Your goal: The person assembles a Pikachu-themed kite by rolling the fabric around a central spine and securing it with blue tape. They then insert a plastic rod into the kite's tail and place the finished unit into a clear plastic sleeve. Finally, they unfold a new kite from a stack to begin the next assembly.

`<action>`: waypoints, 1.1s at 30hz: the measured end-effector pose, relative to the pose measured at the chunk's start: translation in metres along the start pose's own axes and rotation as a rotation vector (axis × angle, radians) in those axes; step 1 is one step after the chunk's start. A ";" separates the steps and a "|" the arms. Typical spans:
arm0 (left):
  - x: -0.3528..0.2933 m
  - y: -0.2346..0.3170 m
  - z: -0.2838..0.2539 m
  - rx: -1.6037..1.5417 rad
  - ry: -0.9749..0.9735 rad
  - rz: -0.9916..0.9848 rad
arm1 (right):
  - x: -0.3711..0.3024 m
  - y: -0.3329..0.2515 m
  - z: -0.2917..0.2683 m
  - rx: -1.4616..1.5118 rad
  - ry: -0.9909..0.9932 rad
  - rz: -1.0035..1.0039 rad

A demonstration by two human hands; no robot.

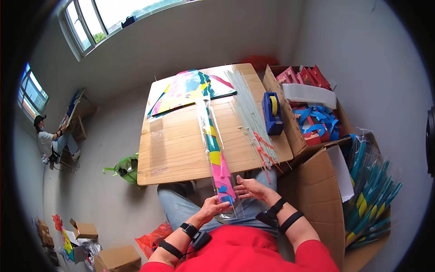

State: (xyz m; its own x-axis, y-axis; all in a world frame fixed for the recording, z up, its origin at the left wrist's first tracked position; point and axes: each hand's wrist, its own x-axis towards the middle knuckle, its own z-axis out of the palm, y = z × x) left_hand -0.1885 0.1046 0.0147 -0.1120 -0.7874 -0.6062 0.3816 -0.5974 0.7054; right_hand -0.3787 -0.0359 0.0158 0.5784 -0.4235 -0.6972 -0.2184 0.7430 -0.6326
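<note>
A long, narrow folded kite (213, 156) in teal, yellow, pink and blue lies in a clear plastic sleeve (234, 211). It runs from the table down over the near edge to my lap. My left hand (213, 208) is closed on its near end, thumb on top of the plastic. Beside that end, on the right, my right hand (252, 188) has its fingers apart and holds nothing; whether its fingertips touch the sleeve, I cannot tell. At the far side of the table rests a stack of flat colourful kites (181, 90), partly under the sleeve's far end.
On the wooden table (181, 145) lie thin pale rods (249, 104), red ties (264, 149) and a blue tape dispenser (273, 113). Right of it stand a carton (297, 144) of red packets and blue strips, and another (312, 195) of packed kites. A person (56, 138) sits far left.
</note>
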 end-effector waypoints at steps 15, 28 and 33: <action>-0.005 0.061 -0.006 0.428 -0.188 0.138 | -0.289 -0.153 -0.005 -0.070 0.503 -1.362; 0.031 0.028 -0.030 0.448 -0.172 0.036 | -0.495 0.152 -0.219 -0.041 1.538 -0.464; 0.030 0.038 -0.062 0.472 -0.048 0.051 | -0.421 0.154 -0.197 -0.782 2.253 0.106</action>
State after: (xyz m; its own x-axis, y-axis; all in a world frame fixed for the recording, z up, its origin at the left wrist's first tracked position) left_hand -0.1203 0.0671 0.0005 -0.1509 -0.8168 -0.5568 -0.0699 -0.5530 0.8303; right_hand -0.8103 0.1548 0.1456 -0.7317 -0.4928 0.4709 -0.6235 0.7631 -0.1702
